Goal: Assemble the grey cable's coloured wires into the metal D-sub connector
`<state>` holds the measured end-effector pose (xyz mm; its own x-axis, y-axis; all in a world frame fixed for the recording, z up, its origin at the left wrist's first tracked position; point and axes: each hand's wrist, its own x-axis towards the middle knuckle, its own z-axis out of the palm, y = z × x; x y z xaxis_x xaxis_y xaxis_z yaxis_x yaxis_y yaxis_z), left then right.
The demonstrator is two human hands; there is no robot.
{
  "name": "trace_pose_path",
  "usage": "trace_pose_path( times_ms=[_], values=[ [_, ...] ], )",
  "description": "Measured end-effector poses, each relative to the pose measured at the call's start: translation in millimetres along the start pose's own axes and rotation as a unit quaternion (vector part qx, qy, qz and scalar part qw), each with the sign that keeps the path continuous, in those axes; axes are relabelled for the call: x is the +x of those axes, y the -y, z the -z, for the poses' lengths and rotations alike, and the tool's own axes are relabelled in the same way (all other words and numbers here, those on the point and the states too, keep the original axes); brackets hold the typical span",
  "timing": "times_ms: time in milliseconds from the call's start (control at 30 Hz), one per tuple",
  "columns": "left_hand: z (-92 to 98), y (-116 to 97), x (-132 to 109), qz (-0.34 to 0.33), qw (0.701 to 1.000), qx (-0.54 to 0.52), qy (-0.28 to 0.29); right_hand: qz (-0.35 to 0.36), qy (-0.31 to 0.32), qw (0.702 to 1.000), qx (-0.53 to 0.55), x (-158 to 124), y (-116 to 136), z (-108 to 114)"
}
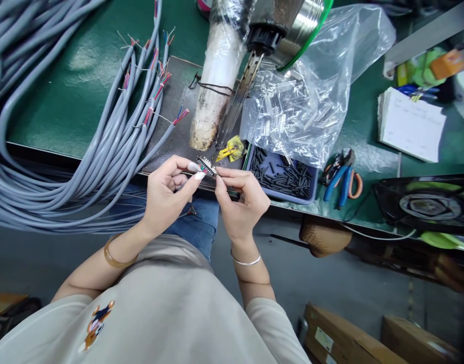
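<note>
At the near edge of the green table (76, 96), just in front of the blue tray (313, 188), I see both hands raised together over the person's lap. The left hand (165, 194) has its grip pressed together on one end of a small connector (206, 165), thumb and forefinger pinching it; coloured wire ends show at that end. The right hand (241, 199) pinches the other end of the same connector between thumb and forefinger, so the part is held between both hands, clear of the table surface and just left of the tray. The tray holds a heap of short black pieces. Behind the tray lies a clear plastic bag (311, 101) of small pale parts, partly resting on the tray's far rim. Right of the tray lie blue-handled pliers (340, 177). Left of the tray, a pale cylinder (216, 86) wrapped in plastic stands on a dark mat (174, 126). Further left of the tray, a bundle of grey cables (65, 167) sweeps across the table, stripped ends with red and blue cores lying on the mat. I cannot tell what the cylinder is.
</note>
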<state>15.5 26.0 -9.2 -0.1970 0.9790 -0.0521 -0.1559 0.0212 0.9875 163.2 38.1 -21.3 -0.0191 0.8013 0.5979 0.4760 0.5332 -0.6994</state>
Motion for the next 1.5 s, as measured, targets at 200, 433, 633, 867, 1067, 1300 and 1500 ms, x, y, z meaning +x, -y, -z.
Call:
trace_pose_path(
  times_ms=[200,433,633,867,1067,1300,1500],
  values=[
    [0.7,-0.1,0.9,-0.074,0.994,0.083,0.002,0.094,-0.001,0.993,-0.070,0.2,-1.6,-0.3],
    [3.0,2.0,5.5,-0.167,0.973,0.160,0.015,0.100,-0.002,0.993,-0.068,4.2,-0.9,-1.3],
    [4.0,2.7,8.4,-0.204,0.960,0.190,0.012,0.089,-0.001,0.994,-0.064,6.3,-0.8,-2.6],
    [5.3,1.4,9.8,-0.186,0.963,0.193,0.022,0.068,0.000,0.996,-0.049,7.9,-2.4,-4.4],
    [7.2,-1.1,6.9,-0.142,0.973,0.177,0.047,0.032,0.020,0.999,-0.007,6.9,-4.4,2.2],
    [7.3,-0.2,-1.3,-0.090,0.981,0.153,0.077,0.014,0.035,0.998,0.042,-2.7,-7.0,12.6],
    [7.1,0.3,-0.9,-0.079,0.990,0.114,0.035,0.044,0.003,0.999,-0.009,-3.3,-4.1,7.7]
  ],
)
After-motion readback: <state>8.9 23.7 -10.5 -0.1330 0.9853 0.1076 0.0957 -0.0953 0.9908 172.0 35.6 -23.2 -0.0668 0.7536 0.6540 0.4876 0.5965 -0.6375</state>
